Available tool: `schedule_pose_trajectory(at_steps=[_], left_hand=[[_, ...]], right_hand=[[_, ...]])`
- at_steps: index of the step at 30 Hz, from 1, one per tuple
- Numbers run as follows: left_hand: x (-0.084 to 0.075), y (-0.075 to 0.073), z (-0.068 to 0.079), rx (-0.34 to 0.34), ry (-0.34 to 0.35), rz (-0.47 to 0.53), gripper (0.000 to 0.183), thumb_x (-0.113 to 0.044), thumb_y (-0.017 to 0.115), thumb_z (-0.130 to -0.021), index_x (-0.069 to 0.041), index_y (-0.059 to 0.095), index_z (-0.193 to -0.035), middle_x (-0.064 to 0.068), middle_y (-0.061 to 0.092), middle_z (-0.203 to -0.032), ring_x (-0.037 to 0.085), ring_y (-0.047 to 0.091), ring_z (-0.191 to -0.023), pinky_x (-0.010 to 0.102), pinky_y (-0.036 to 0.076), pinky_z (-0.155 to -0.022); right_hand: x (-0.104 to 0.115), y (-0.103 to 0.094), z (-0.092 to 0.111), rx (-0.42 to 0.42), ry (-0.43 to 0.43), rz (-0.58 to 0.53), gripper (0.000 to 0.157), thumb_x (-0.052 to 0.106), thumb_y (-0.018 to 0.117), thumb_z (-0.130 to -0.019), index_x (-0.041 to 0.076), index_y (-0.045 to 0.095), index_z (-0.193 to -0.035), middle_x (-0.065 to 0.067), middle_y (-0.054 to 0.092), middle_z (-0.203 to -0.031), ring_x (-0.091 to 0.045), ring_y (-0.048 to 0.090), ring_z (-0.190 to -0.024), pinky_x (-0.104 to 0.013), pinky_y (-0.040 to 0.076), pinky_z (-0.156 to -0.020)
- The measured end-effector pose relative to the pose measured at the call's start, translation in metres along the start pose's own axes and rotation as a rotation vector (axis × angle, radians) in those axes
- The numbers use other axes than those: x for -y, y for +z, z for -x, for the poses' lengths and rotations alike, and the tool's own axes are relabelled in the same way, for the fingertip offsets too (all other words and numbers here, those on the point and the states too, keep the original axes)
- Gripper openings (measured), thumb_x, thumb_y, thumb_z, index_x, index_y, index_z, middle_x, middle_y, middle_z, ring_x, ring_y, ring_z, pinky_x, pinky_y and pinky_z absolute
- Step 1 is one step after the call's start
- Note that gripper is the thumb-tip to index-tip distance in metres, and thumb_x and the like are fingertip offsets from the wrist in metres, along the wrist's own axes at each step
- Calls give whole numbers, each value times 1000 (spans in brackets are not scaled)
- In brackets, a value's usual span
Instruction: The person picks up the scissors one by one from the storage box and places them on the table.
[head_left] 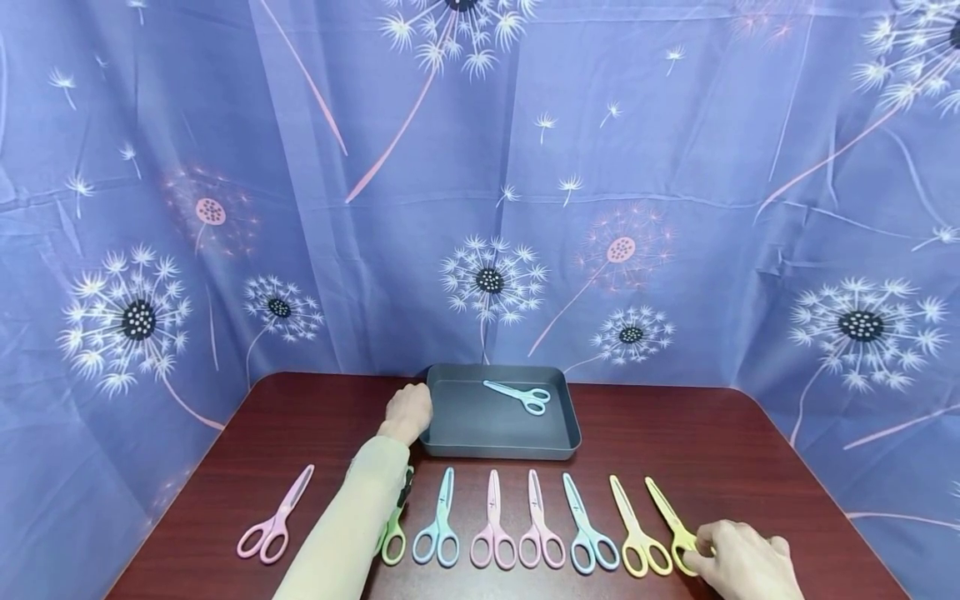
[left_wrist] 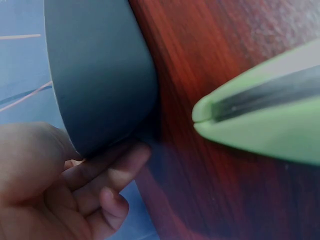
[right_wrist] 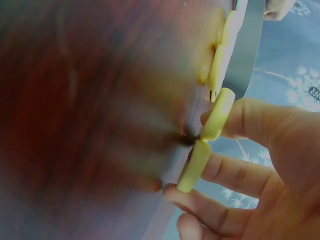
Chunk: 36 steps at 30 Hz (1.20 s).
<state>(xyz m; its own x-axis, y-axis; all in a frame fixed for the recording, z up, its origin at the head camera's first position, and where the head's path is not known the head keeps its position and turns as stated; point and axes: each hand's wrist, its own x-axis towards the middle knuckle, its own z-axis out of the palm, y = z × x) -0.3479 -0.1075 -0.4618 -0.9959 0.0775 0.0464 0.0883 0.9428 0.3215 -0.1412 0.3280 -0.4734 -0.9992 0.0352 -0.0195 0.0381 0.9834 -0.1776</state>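
My left hand grips the left end of the dark grey tray, thumb over the rim and fingertips under the wall, as the left wrist view shows. Inside the tray lies a pair of light blue scissors. At the right end of a row, my right hand pinches the handle loops of yellow scissors. In the right wrist view the thumb and fingers close around those yellow loops. Green scissors lie below the left wrist, partly hidden by the sleeve in the head view.
Other scissors lie along the row with tips pointing away: yellow scissors, blue scissors, pink scissors and more to the left. Pink scissors lie at the far left. A blue dandelion-print curtain hangs behind the dark red table.
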Motion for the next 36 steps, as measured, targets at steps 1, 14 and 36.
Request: schedule_pose_trajectory(at_steps=[1,14,36], left_hand=[[0,0,0,1,-1,1,18,1,56,-91,-2,67,-78,16,66,-81,32,64,-73,43,52,-59],[0,-1,0,11,7,3,19,0,56,-93,-3,66,-77,14,64,-76,30,63,-69,40,50,-57],[2,0,0,17,11,13,24,0,55,-93,-5,63,-72,11,61,-71,27,61,-65,39,50,-56]], right_hand=[[0,0,0,-3,-5,6,25,36,75,-68,26,52,-61,7,50,-64,-12,51,-67,-52,32,-63],[0,0,-1,21,-11,61,29,37,73,-72,24,49,-62,6,48,-68,-15,52,-74,-62,33,-70],[2,3,-2,85,12,83,20,37,70,-75,24,57,-66,4,50,-76,-27,55,-87,-75,22,-82]])
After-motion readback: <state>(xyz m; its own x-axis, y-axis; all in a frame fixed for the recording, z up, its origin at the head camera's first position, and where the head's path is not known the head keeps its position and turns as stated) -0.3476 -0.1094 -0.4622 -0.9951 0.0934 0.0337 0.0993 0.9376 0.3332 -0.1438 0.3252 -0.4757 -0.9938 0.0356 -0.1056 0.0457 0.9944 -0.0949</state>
